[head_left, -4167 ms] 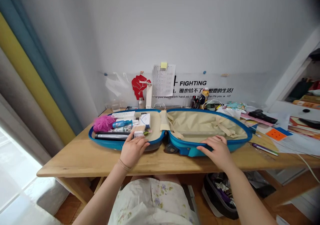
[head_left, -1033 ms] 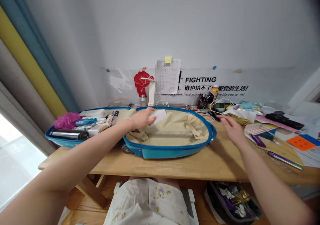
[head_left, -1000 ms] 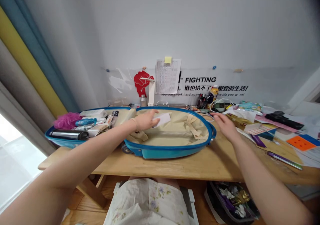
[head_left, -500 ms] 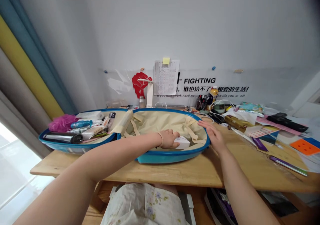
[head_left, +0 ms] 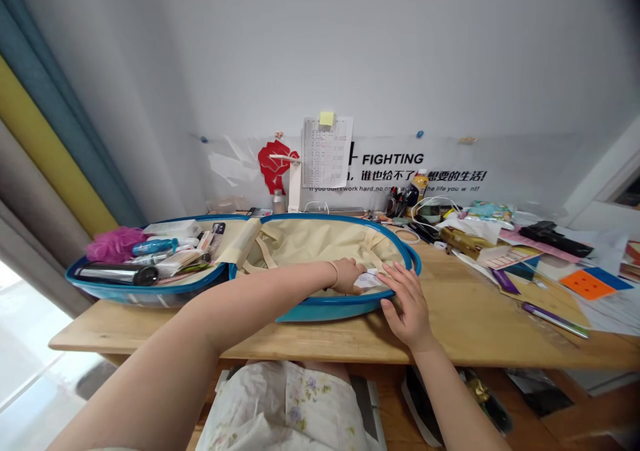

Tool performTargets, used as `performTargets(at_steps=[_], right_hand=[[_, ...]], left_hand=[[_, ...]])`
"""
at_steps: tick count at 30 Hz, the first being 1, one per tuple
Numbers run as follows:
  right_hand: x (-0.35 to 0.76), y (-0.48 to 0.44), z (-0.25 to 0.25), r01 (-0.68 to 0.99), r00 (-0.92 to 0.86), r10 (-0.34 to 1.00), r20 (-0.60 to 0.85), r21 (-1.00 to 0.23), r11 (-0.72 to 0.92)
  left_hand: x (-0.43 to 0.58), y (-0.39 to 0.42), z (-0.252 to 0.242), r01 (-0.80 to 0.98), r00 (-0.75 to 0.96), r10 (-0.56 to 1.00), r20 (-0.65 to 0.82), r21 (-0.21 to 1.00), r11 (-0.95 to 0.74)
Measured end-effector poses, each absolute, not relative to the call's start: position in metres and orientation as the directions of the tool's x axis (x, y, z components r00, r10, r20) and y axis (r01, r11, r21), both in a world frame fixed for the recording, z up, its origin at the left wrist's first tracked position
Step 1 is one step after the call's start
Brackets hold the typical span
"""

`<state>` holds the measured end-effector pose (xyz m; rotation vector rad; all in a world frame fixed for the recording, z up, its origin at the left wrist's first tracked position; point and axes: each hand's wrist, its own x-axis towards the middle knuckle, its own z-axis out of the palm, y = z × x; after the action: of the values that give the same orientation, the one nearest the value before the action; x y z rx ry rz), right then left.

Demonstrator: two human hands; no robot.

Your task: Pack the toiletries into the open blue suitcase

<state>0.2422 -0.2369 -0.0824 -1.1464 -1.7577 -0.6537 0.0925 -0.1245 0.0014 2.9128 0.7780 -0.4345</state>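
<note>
An open blue suitcase [head_left: 320, 312] with a beige lining lies across the wooden desk. My left hand [head_left: 349, 275] reaches into its right half, fingers closed on the left end of a small white box [head_left: 369, 279]. Part of that box is hidden by my fingers. Over the right front of the suitcase rim lies my right hand [head_left: 409, 307], fingers stretched out and the thumb apart, with fingertips by the box. A beige strap [head_left: 373, 247] hangs inside, just behind the box.
The suitcase's left half holds a pink bath puff [head_left: 116, 243], a black cylinder [head_left: 116, 273], a blue bottle [head_left: 155, 246] and a white box [head_left: 173, 229]. Papers, a purple pen [head_left: 555, 319] and an orange card [head_left: 587, 283] lie on the desk at right. A white lamp [head_left: 295, 185] stands behind.
My right hand has moved from outside the right rim to over the front corner, close to the box. My left hand and the box sit slightly deeper. The view has shifted a little.
</note>
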Motion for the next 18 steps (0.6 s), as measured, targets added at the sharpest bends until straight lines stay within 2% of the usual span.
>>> performTargets(at_steps=[6, 12, 18], right_hand=[[0.239, -0.239, -0.083, 0.902, -0.111, 0.428, 0.897, -0.091, 0.423], [0.226, -0.238, -0.084, 0.912, -0.124, 0.425, 0.896, -0.066, 0.404], [0.215, -0.236, -0.087, 0.92, -0.082, 0.365, 0.928, -0.071, 0.387]], left_hand=[[0.094, -0.121, 0.002, 0.489, 0.842, 0.468, -0.27, 0.014, -0.872], [0.086, -0.115, 0.008, 0.507, 0.835, 0.465, -0.294, 0.085, -0.858], [0.03, -0.094, 0.031, 0.58, 0.814, 0.563, -0.141, 0.133, -0.804]])
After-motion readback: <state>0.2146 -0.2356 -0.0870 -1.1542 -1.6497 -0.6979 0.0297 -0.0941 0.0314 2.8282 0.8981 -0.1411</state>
